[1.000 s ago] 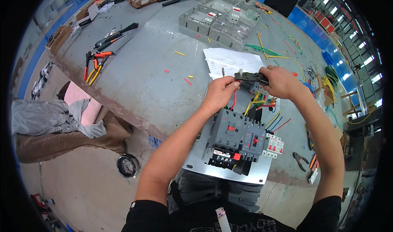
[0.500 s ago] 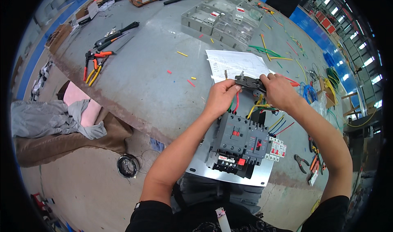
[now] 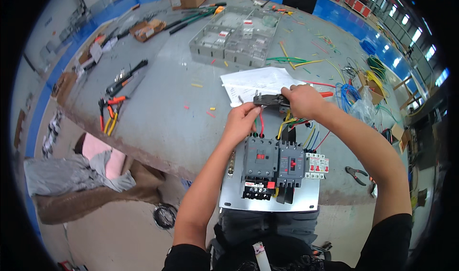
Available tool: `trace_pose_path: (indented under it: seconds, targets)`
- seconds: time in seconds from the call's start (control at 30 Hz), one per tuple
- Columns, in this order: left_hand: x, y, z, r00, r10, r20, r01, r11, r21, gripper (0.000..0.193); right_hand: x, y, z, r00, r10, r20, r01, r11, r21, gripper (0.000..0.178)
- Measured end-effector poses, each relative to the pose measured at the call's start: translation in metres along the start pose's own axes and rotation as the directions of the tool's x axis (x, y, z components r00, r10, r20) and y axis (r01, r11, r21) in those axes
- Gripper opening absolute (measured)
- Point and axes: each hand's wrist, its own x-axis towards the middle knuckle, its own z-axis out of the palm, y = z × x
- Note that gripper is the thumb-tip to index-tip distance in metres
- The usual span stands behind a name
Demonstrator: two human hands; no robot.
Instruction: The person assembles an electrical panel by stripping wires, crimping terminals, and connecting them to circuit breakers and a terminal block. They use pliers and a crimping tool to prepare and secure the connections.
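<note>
My right hand (image 3: 304,101) is closed round crimping pliers (image 3: 270,100) with a black head and red-orange handles. At their jaws my left hand (image 3: 240,122) pinches the upper end of a red wire (image 3: 262,123); its tip is hidden by fingers and tool. That wire and a green one rise from the top of a grey contactor (image 3: 260,157) with a red centre piece. Beside it on a metal mounting plate (image 3: 239,204) sit a grey circuit breaker (image 3: 291,164) and several white miniature breakers (image 3: 316,166). Yellow wires (image 3: 286,123) bend up under the pliers.
Printed paper (image 3: 258,83) lies just beyond my hands. Farther back stands a grey transparent-lidded box (image 3: 232,41). Orange and yellow pliers (image 3: 111,114) lie at left, other pliers (image 3: 355,175) at right. A blue wire coil (image 3: 347,98) and wire scraps are scattered about.
The view has shifted, so the bench and both hands sit farther left in the picture. My hands keep the pliers at the red wire's end, with little visible change in grip.
</note>
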Motion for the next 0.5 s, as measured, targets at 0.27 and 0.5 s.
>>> trace_pose_path:
  seconds: [0.27,0.5]
  targets:
    - [0.023,0.162,0.096,0.720,0.670,0.178,-0.622,0.511,0.594,0.069,-0.027,0.033,0.031,0.909,-0.197,-0.367,0.187,0.980,-0.063,0.033]
    - [0.100,0.167,0.190,0.841,-0.372,0.393,-0.309,0.265,0.913,0.072,0.003,-0.006,0.004,0.996,-0.051,-0.069,0.060,0.989,0.134,0.036]
